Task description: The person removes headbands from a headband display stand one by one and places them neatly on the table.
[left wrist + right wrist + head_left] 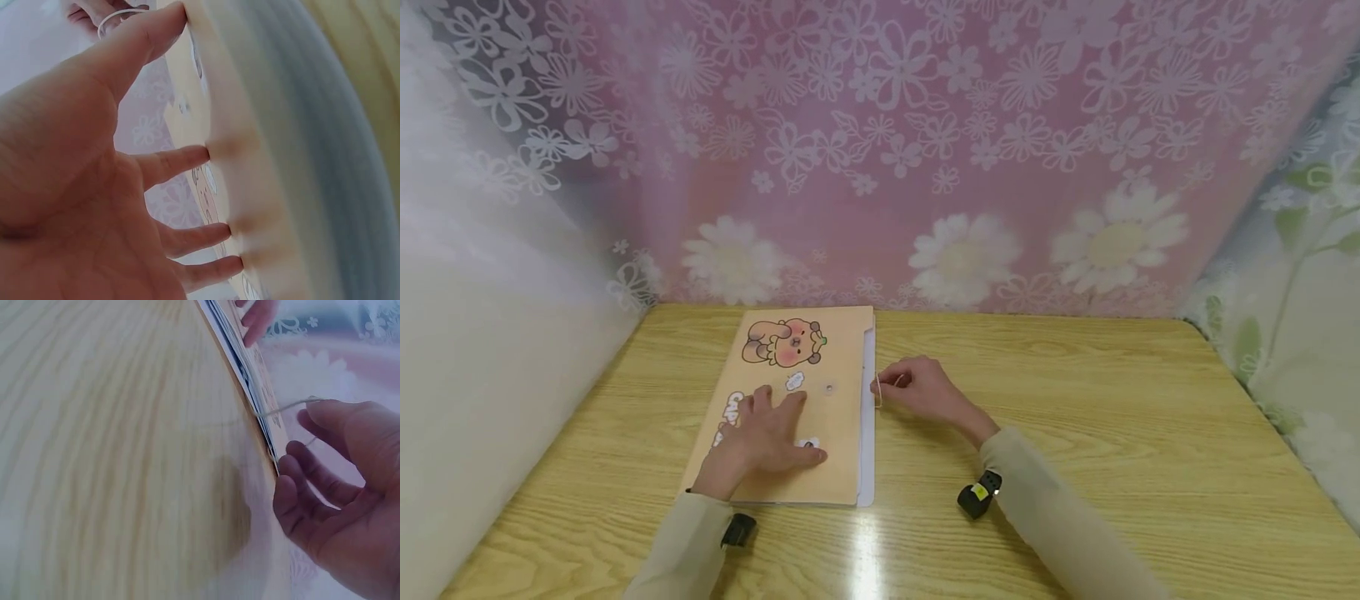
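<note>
A peach-coloured folder [842, 425] with a cartoon bear-like animal printed on its cover lies on the table, white sheets showing along its right edge. My left hand [760, 437] is spread over the lower cover. In the left wrist view, the fingertips of that hand [69, 156] press on the cover, fingers straight. At the folder's right edge my right hand [925, 387] pinches a thin white elastic cord [879, 393]. The right wrist view shows the cord [284, 408] running from the folder's edge to the thumb and finger of my right hand [350, 500].
The wood-grain table [1075, 417] extends on both sides of the folder. Behind it hangs a pink flowered curtain [850, 167], with pale cloth [497, 333] at the left. A black wrist camera [976, 498] sits under the right sleeve, another [739, 530] by the left.
</note>
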{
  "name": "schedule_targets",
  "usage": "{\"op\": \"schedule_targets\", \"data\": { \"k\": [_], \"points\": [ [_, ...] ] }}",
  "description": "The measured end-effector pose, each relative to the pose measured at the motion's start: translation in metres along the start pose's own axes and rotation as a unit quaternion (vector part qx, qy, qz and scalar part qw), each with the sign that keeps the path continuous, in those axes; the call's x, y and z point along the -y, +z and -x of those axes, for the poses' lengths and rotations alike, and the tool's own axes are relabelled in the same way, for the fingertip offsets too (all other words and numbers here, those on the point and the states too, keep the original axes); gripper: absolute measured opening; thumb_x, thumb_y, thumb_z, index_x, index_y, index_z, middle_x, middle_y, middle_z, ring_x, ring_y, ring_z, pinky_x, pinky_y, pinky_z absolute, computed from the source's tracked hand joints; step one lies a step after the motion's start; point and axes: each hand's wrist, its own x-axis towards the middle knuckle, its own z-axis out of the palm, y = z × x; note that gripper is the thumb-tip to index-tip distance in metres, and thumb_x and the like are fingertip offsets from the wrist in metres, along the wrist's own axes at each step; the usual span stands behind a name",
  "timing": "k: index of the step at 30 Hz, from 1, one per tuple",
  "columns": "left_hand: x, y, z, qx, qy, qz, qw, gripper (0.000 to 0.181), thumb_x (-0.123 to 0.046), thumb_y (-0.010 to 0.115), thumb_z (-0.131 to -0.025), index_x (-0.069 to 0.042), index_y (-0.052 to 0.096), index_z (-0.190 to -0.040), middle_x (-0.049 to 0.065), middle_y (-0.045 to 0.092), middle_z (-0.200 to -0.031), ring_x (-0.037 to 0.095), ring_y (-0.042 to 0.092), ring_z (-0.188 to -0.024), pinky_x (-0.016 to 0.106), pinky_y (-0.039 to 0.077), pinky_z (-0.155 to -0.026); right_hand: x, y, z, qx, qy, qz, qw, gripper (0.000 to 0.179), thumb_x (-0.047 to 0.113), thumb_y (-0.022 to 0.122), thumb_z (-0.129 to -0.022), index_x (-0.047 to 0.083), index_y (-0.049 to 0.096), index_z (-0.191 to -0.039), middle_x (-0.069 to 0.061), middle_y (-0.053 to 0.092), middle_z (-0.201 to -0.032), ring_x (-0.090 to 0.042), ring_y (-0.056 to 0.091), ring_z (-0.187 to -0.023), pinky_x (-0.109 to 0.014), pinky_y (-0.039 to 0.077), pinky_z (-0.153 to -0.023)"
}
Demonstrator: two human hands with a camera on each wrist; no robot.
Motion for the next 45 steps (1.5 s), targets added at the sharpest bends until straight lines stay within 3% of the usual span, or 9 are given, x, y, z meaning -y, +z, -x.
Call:
{"op": "schedule_targets", "data": {
  "k": [7,13,17,21,31,39,45],
  "points": [
    [0.003,-0.003,-0.002,0.002,0.018,-0.018,0.9997,0.092,-0.065,0.069,-0.070,-0.028,0.033,-0.146,0.025,0.025,-0.149,0.051,0.029,-0.130,0.080,0.028,-0.086,0.009,0.012,-0.010,-0.008,-0.026,-0.010,0.9996,0.010,0.020,0.068,-0.086,0.017,0.075,-0.093,0.007,0.071,-0.089,-0.006,0.060,-0.076,-0.021,0.049,-0.064],
    [0.004,-0.005,-0.003,0.005,0.014,-0.030,0.9994,0.099,-0.066,0.069,-0.069,-0.021,0.031,-0.148,0.023,0.026,-0.148,0.050,0.031,-0.129,0.079,0.029,-0.088,0.015,0.020,-0.018,-0.014,-0.078,0.024,0.9966,0.009,0.017,0.067,-0.087,0.015,0.074,-0.093,0.003,0.068,-0.090,-0.008,0.062,-0.081,-0.018,0.051,-0.066],
    [0.004,-0.004,-0.004,0.003,0.006,-0.027,0.9996,0.106,-0.068,0.070,-0.067,-0.013,0.029,-0.148,0.025,0.025,-0.149,0.048,0.029,-0.132,0.077,0.029,-0.091,0.020,0.024,-0.023,-0.002,-0.090,0.043,0.9950,0.009,0.016,0.068,-0.086,0.012,0.074,-0.092,0.002,0.068,-0.089,-0.009,0.062,-0.082,-0.019,0.052,-0.070],
    [0.005,-0.002,-0.003,-0.002,-0.001,-0.014,0.9999,0.106,-0.067,0.072,-0.065,-0.015,0.030,-0.147,0.031,0.024,-0.146,0.047,0.026,-0.133,0.077,0.027,-0.092,0.023,0.029,-0.028,0.014,-0.099,0.068,0.9927,0.010,0.016,0.069,-0.085,0.011,0.074,-0.092,0.001,0.069,-0.088,-0.008,0.062,-0.079,-0.020,0.052,-0.070],
    [0.005,-0.001,0.001,-0.002,-0.017,-0.033,0.9993,0.106,-0.073,0.070,-0.063,-0.025,0.029,-0.148,0.026,0.026,-0.146,0.046,0.030,-0.127,0.079,0.031,-0.079,0.027,0.038,-0.042,0.037,-0.099,0.149,0.9831,0.014,0.017,0.064,-0.088,0.011,0.074,-0.095,0.001,0.068,-0.086,-0.007,0.059,-0.076,-0.021,0.050,-0.071],
    [0.006,-0.002,0.001,0.004,-0.006,-0.041,0.9991,0.105,-0.072,0.069,-0.064,-0.023,0.029,-0.147,0.025,0.028,-0.144,0.047,0.031,-0.127,0.076,0.034,-0.080,0.034,0.042,-0.048,0.049,-0.115,0.193,0.9731,0.017,0.019,0.064,-0.087,0.013,0.073,-0.101,0.000,0.068,-0.091,-0.010,0.057,-0.076,-0.025,0.048,-0.070],
    [0.006,-0.003,0.000,0.011,0.002,-0.043,0.9990,0.106,-0.072,0.070,-0.064,-0.022,0.028,-0.148,0.026,0.027,-0.145,0.048,0.031,-0.129,0.078,0.033,-0.082,0.040,0.048,-0.057,0.080,-0.084,0.253,0.9605,0.021,0.024,0.064,-0.085,0.018,0.071,-0.104,0.001,0.065,-0.095,-0.012,0.057,-0.079,-0.029,0.049,-0.072]
  ]
}}
